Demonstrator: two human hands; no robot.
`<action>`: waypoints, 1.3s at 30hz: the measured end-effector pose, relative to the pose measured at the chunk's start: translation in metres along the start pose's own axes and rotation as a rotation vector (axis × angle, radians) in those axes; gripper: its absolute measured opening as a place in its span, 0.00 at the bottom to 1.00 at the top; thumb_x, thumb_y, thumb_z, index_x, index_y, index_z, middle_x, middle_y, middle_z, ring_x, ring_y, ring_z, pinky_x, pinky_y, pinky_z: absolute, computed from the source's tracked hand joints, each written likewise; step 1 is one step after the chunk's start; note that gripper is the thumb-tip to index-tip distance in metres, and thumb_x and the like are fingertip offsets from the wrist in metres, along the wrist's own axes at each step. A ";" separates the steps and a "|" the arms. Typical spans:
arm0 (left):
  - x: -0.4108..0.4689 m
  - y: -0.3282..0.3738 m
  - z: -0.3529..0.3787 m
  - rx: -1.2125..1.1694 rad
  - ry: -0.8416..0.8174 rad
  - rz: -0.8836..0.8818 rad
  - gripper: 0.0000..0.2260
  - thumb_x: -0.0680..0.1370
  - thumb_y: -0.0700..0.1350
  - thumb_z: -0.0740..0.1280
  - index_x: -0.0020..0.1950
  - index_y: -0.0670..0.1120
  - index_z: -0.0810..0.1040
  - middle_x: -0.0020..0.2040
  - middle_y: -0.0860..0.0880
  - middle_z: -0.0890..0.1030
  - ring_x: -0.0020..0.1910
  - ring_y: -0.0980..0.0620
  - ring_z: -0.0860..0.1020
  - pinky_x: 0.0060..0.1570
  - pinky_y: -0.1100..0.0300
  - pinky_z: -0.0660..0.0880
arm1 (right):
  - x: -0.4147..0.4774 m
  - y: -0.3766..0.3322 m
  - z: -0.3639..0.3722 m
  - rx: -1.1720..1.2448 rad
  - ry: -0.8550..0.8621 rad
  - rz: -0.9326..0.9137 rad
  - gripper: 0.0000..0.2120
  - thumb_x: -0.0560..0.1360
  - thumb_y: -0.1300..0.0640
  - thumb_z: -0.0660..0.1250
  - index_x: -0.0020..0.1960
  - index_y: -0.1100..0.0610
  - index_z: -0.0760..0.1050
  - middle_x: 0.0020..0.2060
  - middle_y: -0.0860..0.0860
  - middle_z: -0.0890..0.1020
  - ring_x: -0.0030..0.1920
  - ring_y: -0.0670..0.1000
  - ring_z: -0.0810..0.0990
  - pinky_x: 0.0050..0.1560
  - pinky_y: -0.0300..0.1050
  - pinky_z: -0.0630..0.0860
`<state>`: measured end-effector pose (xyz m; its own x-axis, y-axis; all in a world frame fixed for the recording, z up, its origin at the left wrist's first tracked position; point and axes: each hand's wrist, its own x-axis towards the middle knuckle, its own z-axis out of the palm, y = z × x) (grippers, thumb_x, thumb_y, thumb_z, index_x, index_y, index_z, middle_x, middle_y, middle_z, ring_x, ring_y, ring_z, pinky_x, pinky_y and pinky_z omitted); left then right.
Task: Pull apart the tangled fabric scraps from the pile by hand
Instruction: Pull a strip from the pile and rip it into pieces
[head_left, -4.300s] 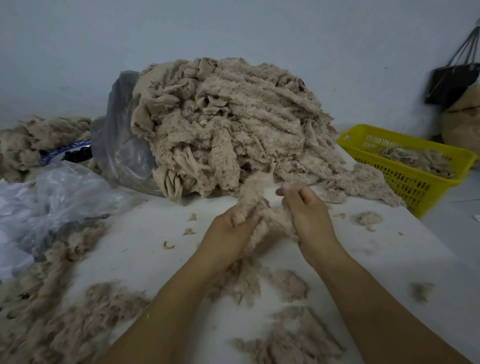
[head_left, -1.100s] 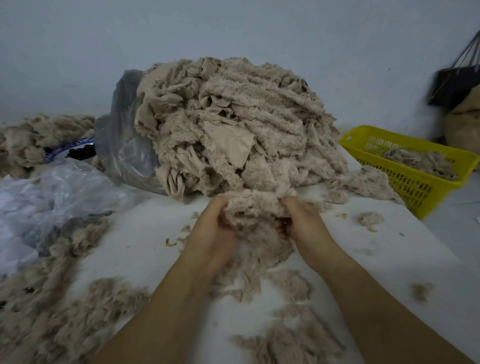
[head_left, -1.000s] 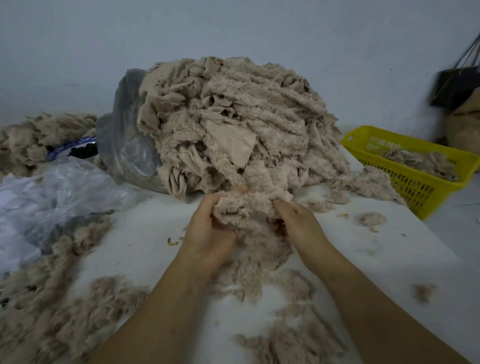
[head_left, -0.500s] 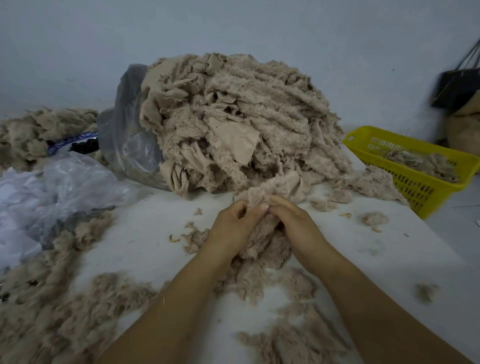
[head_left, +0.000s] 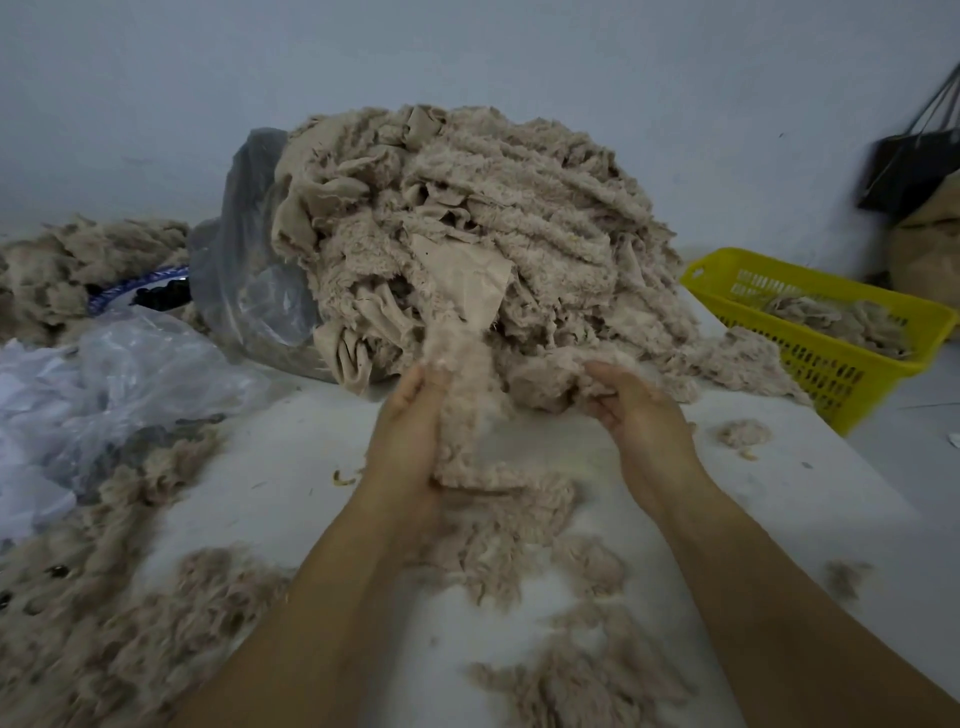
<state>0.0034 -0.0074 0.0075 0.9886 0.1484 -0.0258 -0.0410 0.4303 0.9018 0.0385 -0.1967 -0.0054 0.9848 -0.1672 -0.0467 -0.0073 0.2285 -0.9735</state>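
Two hands at one pile, separating one scrap.
The left hand gripped a fleecy scrap upright in front of the pile on the table. The right hand pinched a clump at the pile's foot. One basket stood right, and two bags lay left.

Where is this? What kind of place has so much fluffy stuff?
Probably a small workshop for sorting textile waste. A big pile of beige fabric scraps spills from a plastic bag onto a white table, and a yellow basket holds more scraps.
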 end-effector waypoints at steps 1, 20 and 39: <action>0.002 0.003 -0.001 -0.131 0.017 -0.046 0.13 0.84 0.46 0.61 0.67 0.48 0.77 0.57 0.40 0.82 0.54 0.41 0.81 0.38 0.56 0.83 | 0.000 -0.001 -0.003 0.017 -0.016 0.008 0.12 0.82 0.55 0.60 0.52 0.53 0.83 0.58 0.49 0.82 0.54 0.47 0.82 0.61 0.44 0.77; 0.022 0.005 -0.021 -0.540 0.059 -0.153 0.15 0.83 0.42 0.58 0.38 0.49 0.76 0.25 0.54 0.67 0.23 0.59 0.64 0.26 0.68 0.65 | -0.023 -0.008 0.010 0.160 -0.256 0.128 0.09 0.81 0.56 0.64 0.44 0.55 0.78 0.32 0.51 0.82 0.27 0.47 0.78 0.25 0.38 0.71; -0.001 -0.010 0.002 -0.008 -0.187 -0.144 0.13 0.78 0.43 0.68 0.59 0.38 0.80 0.55 0.37 0.84 0.53 0.42 0.84 0.51 0.51 0.81 | -0.039 0.000 0.021 -0.303 -0.592 -0.142 0.12 0.70 0.38 0.72 0.51 0.26 0.76 0.52 0.33 0.82 0.52 0.33 0.80 0.45 0.27 0.75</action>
<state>0.0026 -0.0135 -0.0010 0.9939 -0.0826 -0.0730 0.1022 0.4424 0.8910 0.0039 -0.1698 0.0012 0.9082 0.3970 0.1328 0.1659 -0.0500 -0.9849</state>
